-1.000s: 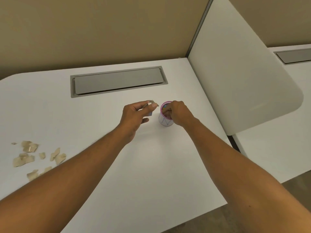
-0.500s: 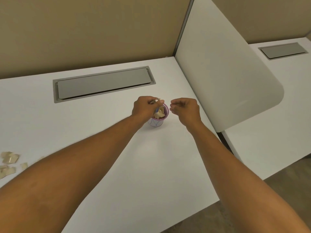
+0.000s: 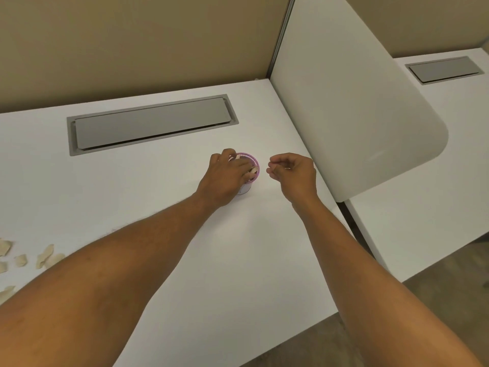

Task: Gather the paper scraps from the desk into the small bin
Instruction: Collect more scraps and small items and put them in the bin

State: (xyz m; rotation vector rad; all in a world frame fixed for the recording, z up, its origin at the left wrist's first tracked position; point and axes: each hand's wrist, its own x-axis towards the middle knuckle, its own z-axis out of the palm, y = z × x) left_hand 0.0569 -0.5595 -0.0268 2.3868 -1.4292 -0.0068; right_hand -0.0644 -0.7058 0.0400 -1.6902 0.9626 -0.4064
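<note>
The small bin (image 3: 254, 160), a cup with a pink rim, stands on the white desk (image 3: 238, 250) right of centre. My left hand (image 3: 226, 177) lies over its left side with the fingers dipped inside, pinching a tan paper scrap (image 3: 254, 170) at the rim. The hand hides most of the bin's inside. My right hand (image 3: 293, 172) hovers just right of the bin, apart from it, its fingers curled with nothing in them. Several tan paper scraps (image 3: 47, 256) lie on the desk at the far left edge, partly behind my left forearm.
A grey cable hatch (image 3: 150, 125) is set into the desk behind the bin. A white rounded divider panel (image 3: 349, 107) rises along the desk's right side, with a neighbouring desk (image 3: 428, 197) beyond it. A beige partition wall stands at the back.
My left hand went from beside the bin to over it and has lowered its fingers and a scrap inside. My right hand left the bin and drew off to the right.
</note>
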